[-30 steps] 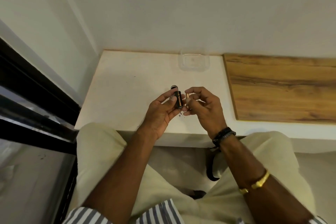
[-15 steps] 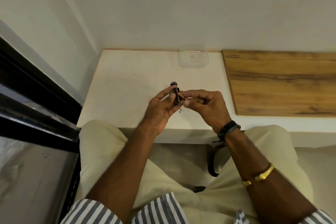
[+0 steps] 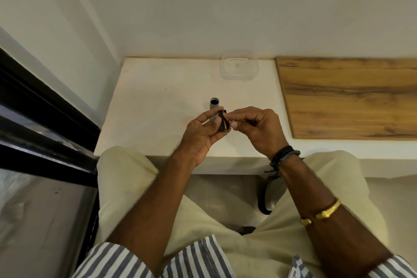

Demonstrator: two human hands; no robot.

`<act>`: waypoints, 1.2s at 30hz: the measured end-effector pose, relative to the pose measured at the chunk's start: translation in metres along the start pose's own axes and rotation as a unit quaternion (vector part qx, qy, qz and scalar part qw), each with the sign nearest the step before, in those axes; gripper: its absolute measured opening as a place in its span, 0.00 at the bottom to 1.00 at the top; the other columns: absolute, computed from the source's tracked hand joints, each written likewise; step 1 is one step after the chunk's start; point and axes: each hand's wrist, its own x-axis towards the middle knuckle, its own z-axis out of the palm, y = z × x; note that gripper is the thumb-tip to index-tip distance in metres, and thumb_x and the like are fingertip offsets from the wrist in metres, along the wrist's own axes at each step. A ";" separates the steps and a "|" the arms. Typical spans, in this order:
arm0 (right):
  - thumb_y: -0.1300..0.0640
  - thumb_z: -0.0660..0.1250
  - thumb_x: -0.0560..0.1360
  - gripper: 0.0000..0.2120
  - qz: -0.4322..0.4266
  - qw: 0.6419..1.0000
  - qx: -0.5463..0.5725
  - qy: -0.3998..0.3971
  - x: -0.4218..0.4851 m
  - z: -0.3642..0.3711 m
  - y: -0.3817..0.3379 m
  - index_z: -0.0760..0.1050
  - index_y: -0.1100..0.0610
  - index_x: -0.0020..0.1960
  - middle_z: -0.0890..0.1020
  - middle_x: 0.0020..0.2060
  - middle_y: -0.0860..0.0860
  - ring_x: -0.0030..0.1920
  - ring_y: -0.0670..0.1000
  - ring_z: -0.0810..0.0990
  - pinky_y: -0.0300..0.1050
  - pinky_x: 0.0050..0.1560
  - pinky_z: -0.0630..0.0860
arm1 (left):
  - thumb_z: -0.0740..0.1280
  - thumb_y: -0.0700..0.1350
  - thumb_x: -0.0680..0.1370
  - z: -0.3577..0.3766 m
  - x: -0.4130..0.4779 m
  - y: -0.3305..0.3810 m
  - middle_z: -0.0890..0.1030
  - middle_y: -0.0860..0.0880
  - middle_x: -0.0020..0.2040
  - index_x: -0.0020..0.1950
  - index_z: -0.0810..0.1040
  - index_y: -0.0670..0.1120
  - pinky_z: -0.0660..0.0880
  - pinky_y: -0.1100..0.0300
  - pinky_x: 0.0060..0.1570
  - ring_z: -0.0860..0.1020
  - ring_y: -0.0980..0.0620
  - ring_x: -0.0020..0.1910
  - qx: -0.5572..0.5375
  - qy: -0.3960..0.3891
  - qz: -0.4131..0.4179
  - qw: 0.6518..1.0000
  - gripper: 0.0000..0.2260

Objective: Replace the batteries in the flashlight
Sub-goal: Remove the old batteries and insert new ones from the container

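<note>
Grey flashlight tube (image 3: 214,108): standing upright, open end up, dark bore showing; nearer than clear container (image 3: 239,67), slightly left of it.
Black battery holder (image 3: 223,122): copper-toned cells inside, upright, pinched between left hand (image 3: 198,133) and right hand (image 3: 257,128); further still from container.

looks like a room at home: plain white walls (image 3: 225,7), a built-in white ledge (image 3: 158,97) with a wood-grain panel (image 3: 349,97), dark window frame (image 3: 45,106) on the left.
</note>
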 end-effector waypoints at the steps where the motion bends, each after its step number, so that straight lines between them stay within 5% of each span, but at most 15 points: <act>1: 0.67 0.74 0.75 0.10 -0.008 1.000 -0.011 0.004 0.000 0.000 0.000 0.86 0.60 0.55 0.87 0.49 0.54 0.52 0.51 0.86 0.44 0.57 0.82 | 0.67 0.37 0.79 0.000 0.000 -0.001 0.81 0.38 0.60 0.60 0.81 0.44 0.81 0.53 0.51 0.82 0.40 0.57 -0.002 0.000 -0.001 1.000 0.11; 12: 0.65 0.76 0.73 0.10 -0.003 1.000 -0.028 0.011 -0.002 0.006 0.000 0.87 0.58 0.53 0.87 0.49 0.51 0.50 0.45 0.85 0.33 0.54 0.79 | 0.66 0.35 0.79 0.002 -0.002 -0.002 0.83 0.39 0.57 0.61 0.79 0.41 0.82 0.54 0.49 0.83 0.41 0.55 -0.027 0.011 -0.023 0.999 0.12; 20: 0.67 0.78 0.70 0.07 0.153 0.978 0.139 -0.009 0.003 -0.001 0.006 0.87 0.59 0.47 0.88 0.43 0.54 0.46 0.53 0.87 0.49 0.52 0.84 | 0.65 0.34 0.80 0.001 -0.001 -0.006 0.84 0.40 0.56 0.60 0.80 0.43 0.81 0.53 0.52 0.83 0.42 0.56 -0.027 -0.018 -0.035 0.999 0.11; 27: 0.66 0.72 0.77 0.11 0.165 0.961 0.220 0.002 0.001 0.001 0.009 0.84 0.61 0.58 0.87 0.51 0.58 0.49 0.56 0.88 0.50 0.55 0.84 | 0.67 0.36 0.79 0.002 0.005 -0.008 0.82 0.38 0.59 0.62 0.79 0.38 0.82 0.55 0.50 0.84 0.43 0.54 -0.079 0.052 -0.047 0.994 0.12; 32: 0.61 0.79 0.71 0.17 0.107 0.989 0.099 -0.020 -0.002 0.004 0.010 0.84 0.55 0.59 0.88 0.44 0.52 0.42 0.54 0.88 0.49 0.52 0.85 | 0.67 0.38 0.79 -0.003 0.005 -0.006 0.84 0.39 0.53 0.55 0.82 0.39 0.82 0.57 0.48 0.84 0.44 0.52 -0.098 0.031 -0.071 0.992 0.08; 36: 0.59 0.78 0.72 0.12 0.069 0.997 0.020 0.013 -0.004 0.012 0.014 0.85 0.56 0.56 0.87 0.50 0.52 0.43 0.56 0.86 0.58 0.52 0.84 | 0.68 0.37 0.78 -0.002 0.003 -0.008 0.85 0.39 0.54 0.58 0.80 0.38 0.82 0.57 0.48 0.84 0.44 0.53 -0.076 0.040 -0.068 0.994 0.10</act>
